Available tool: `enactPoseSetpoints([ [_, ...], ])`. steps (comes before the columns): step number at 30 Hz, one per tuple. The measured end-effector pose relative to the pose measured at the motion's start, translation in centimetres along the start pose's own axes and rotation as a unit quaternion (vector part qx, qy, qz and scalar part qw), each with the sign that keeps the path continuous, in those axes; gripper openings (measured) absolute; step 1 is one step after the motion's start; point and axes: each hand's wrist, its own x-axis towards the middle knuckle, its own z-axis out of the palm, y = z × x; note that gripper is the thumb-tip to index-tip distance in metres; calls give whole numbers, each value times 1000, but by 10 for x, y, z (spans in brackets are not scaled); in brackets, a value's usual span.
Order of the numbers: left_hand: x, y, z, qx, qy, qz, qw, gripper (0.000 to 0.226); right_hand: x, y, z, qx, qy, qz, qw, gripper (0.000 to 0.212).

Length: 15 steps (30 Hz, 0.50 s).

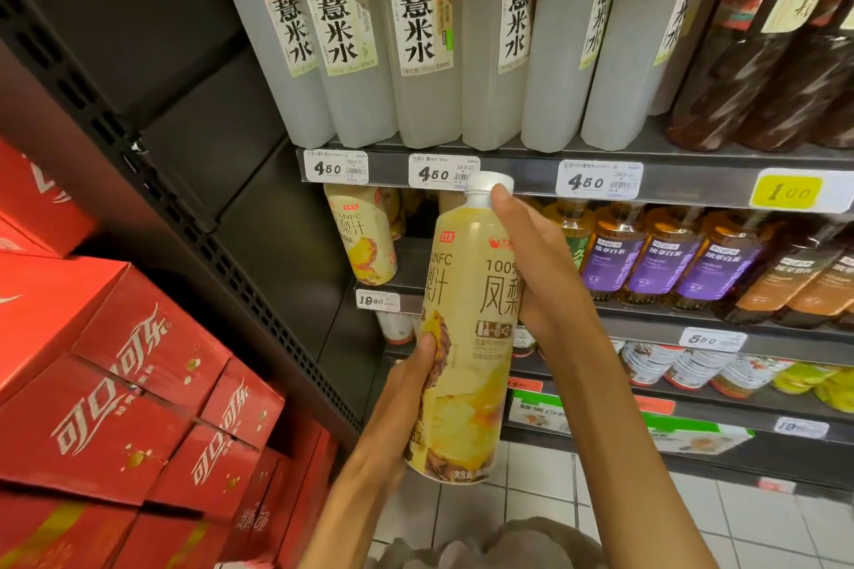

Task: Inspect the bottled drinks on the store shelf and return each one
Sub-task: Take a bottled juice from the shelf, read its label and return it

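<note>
- A yellow juice bottle [466, 328] is being held upright in front of the shelves, in both hands, its white cap [489, 183] reaching up over the price strip of the upper shelf [508, 180].
- The left hand [409, 388] is gripping the lower part of the bottle from the left, thumb lying up across the pineapple picture; its other fingers are going behind the bottle and are hidden.
- The right hand [538, 263] is wrapping the upper part of the bottle from the right, with one fingertip [501, 194] touching the cap.
- Left of the bottle, red cola cartons [138, 383] are standing stacked, well apart from it.
- Below the bottle, pale floor tiles [693, 531] are showing.
- Just behind the bottle to its left, a second juice bottle [365, 236] of the same kind is standing on its shelf, leaning a little in the wide lens.
- Right of the bottle, behind the right hand, tea bottles with purple labels [656, 263] are standing in a row, then brown-labelled ones.
- Lower right of the bottle, small cups [693, 365] are sitting on a lower shelf.
- Above the bottle, cloudy white bottles [416, 51] with large black characters are lining the upper shelf, with dark brown bottles [762, 74] to their right.
- White price tags [336, 168] reading 4.50 are hanging along that shelf edge, with a yellow tag [786, 192] farther right.
</note>
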Motion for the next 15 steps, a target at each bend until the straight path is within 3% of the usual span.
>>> enactPoseSetpoints([
  [2, 0, 2, 0, -44, 0, -10, 999, 79, 0, -3, -1, 17, -17, 3, 1000, 45],
  [9, -2, 1, -1, -114, -26, -2, 993, 75, 3, -4, 6, 25, -58, 19, 998, 67],
  [11, -2, -1, -1, -118, -20, -24, 992, 77, 3, -3, 7, 37, -60, 14, 997, 65],
  [15, -1, -1, -13, -150, -47, -30, 987, 78, 2, -2, 2, 91, -67, -7, 994, 37],
])
